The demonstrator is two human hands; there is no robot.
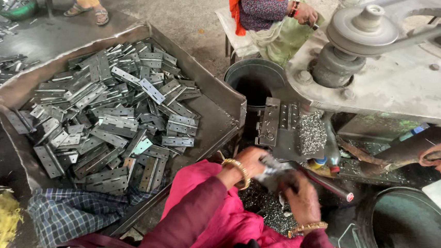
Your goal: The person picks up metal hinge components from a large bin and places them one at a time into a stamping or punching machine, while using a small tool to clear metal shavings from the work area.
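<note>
Both hands grip one blurred metal hinge (274, 169) just below the machine's jig plate (277, 124): the left hand (249, 162) clasps one end and the right hand (301, 197) the other. A tray (217, 95) heaped with hinges (112, 116) sits close on the left. Metal shavings (310, 133), a dark bucket (254, 80) and the grey machine base (389, 84) crowd in ahead.

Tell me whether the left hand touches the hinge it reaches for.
Touching: the head view shows the left hand closed around one end of the blurred hinge.
</note>
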